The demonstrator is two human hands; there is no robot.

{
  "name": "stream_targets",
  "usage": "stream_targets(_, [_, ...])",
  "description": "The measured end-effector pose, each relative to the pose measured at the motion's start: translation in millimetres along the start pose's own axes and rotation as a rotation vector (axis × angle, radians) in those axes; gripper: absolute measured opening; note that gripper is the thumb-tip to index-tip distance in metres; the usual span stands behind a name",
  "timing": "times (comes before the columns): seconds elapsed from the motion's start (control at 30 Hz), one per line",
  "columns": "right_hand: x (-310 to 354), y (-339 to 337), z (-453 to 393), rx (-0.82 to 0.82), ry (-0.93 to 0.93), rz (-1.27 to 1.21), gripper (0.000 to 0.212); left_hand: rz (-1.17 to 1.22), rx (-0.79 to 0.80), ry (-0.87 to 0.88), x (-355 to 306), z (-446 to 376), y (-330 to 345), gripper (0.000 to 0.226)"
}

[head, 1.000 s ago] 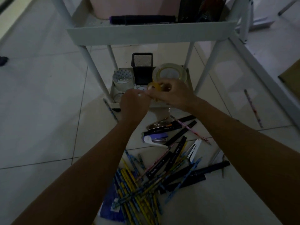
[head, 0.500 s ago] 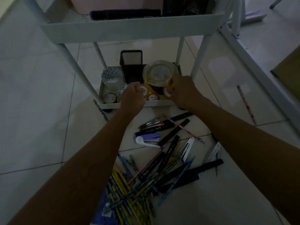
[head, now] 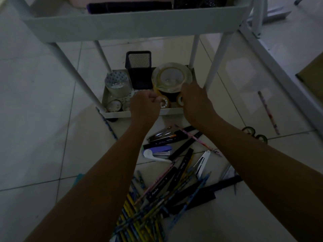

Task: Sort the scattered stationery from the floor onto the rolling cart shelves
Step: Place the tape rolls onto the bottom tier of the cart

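My left hand reaches into the bottom cart shelf, its curled fingers pinching the edge of a small yellow tape roll. My right hand is over the shelf's right side, against a second small tape roll; its fingertips are hidden. Behind them a large clear tape roll lies on top of a dark roll. On the floor beneath my arms lie a heap of pencils and pens, a blue stapler, a metal stapler and black rulers.
The shelf also holds a black mesh pen cup, a patterned tape roll and small rolls. The upper cart shelf overhangs. A pencil and scissors handles lie on the floor at right, near a white frame leg.
Both hands dropped from in front of the cart, where together they held a yellow roll, down into the bottom shelf. Small rolls now sit on the shelf by the fingers.
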State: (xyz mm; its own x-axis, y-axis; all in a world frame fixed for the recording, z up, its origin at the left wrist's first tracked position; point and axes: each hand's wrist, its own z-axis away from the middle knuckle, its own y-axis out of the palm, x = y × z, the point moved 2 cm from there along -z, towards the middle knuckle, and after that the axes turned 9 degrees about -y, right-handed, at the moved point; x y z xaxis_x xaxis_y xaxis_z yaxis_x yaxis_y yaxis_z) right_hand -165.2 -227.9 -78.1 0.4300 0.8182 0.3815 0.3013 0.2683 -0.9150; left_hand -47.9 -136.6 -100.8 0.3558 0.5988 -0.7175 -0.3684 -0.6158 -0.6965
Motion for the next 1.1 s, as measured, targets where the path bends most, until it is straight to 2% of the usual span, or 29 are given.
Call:
stream_targets(0.07, [1, -5, 2, -0.026, -0.009, 0.045, 0.049, -0.014, 0.004, 0.026, -1, -1, 3, 0.020])
stream_targets(0.2, [-2, -8, -1, 0.078, 0.045, 0.075, 0.029, -0.098, 0.066, 0.044, 1, -6, 6, 0.025])
stream_targets(0.37, [-4, -3, 1, 0.084, 0.113, 0.099, 0.024, -0.090, 0.083, -0.016, 4, -5, -2, 0.027])
stream_targets(0.5, [0, -1, 8, 0.083, 0.116, 0.258, 0.021, -0.063, 0.113, 0.037, 9, -4, -7, 0.030])
stream_targets(0.67, [-7, 4, 7, 0.006, 0.106, 0.266, 0.034, -0.040, 0.099, 0.129, 6, 3, -12, 0.026])
stream_targets(0.87, [-2, -5, 12, 0.057, 0.215, 0.147, 0.041, -0.046, 0.150, 0.173, 1, 8, -14, 0.027])
stream_targets(1.1, [3, -1, 9, 0.178, 0.201, 0.276, 0.045, -0.066, 0.150, 0.231, 4, 9, -14, 0.023])
